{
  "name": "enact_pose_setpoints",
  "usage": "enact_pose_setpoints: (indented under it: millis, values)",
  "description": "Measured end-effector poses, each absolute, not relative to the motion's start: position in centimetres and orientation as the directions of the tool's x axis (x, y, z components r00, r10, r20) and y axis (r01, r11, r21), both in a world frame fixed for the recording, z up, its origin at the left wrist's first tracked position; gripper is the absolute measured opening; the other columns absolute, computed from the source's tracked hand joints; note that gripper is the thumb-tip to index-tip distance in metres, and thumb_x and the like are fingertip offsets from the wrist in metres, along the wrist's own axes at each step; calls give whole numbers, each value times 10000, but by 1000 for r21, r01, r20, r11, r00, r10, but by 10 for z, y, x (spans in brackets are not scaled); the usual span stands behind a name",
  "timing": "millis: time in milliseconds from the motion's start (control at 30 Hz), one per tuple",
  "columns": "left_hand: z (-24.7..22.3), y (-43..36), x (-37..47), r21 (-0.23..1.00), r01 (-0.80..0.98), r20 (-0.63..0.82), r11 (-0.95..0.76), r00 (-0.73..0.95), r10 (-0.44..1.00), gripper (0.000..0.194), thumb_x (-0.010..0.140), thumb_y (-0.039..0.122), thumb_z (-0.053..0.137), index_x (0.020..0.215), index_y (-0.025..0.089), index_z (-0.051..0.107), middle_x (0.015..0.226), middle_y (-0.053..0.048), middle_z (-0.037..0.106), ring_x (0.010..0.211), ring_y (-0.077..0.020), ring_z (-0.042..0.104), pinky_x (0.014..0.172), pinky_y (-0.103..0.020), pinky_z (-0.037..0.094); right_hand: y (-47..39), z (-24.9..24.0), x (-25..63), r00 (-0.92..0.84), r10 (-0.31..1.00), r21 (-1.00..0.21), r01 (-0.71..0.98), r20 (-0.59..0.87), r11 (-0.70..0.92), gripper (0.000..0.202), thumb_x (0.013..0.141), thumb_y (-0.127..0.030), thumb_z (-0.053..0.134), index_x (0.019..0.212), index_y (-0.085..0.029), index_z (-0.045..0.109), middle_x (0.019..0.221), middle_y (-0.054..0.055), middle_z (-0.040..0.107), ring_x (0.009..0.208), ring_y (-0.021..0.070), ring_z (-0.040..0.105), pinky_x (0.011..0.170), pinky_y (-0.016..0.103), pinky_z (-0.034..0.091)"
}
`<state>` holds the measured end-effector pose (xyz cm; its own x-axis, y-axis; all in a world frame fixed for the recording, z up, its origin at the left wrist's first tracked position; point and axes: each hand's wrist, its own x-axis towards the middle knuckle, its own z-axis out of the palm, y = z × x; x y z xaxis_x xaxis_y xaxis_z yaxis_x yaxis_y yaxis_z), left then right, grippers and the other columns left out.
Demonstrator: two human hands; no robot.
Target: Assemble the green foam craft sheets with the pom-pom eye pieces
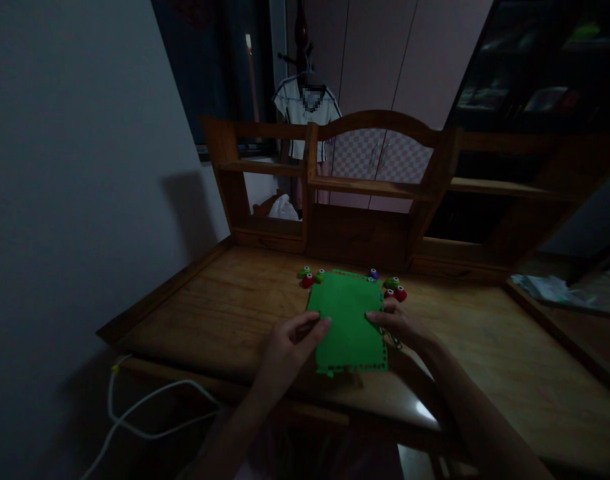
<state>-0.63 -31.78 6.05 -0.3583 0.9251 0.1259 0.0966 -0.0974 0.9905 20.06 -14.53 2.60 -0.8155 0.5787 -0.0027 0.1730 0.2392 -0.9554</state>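
Both hands hold a green sheet [349, 327] with small holes along its right and bottom edges, over the front part of the wooden desk. My left hand [287, 347] pinches its left side, thumb on top. At the right edge, my right hand [402, 325] grips it between thumb and fingers. A dark cord loop hangs near the right hand. Beyond the sheet lie small red and green pieces with eye-like dots [308, 281] on the left, a purple one [373, 274] behind, and more red and green ones [395, 284] on the right.
A wooden shelf unit [369, 189] rises along the desk's back edge. The desk top [205, 300] extends to both sides. A white cable [159, 393] hangs at the front left, beside the wall. A plastic packet [549, 289] lies at the far right.
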Motion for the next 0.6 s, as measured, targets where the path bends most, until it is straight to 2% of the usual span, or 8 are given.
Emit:
enact_pose_setpoints:
  millis: [133,300,467,600]
  values:
    - [61,-318,-20,993,60,113,-98,-372,921,292,762,409,664,886,152,729,897,-65,727,855,-213,672,757,-273,538,-146,28,201,-790,610,-991,121,-65,52,292,736,-448,687,806,-164,696,815,66,674,725,192,611,723,333,480]
    - [57,-321,-35,996,-51,50,-67,-283,958,302,813,394,610,903,127,721,921,-90,723,868,-214,670,767,-289,540,-148,30,199,-788,609,-988,147,-93,38,275,724,-428,707,758,-155,698,769,47,667,686,177,597,679,309,460]
    - [56,-322,-38,996,63,79,-66,-249,965,246,763,363,674,836,132,717,855,-64,721,793,-188,667,716,-250,531,-149,29,199,-791,597,-976,209,-134,58,303,698,-460,722,700,-160,679,697,27,646,649,164,578,653,302,457]
    - [53,-323,-39,986,156,88,-51,-243,966,236,770,363,669,849,145,717,850,-53,722,803,-180,665,740,-238,516,-150,29,199,-765,628,-968,241,-146,68,334,659,-499,738,710,-175,674,711,46,641,676,189,583,687,343,483]
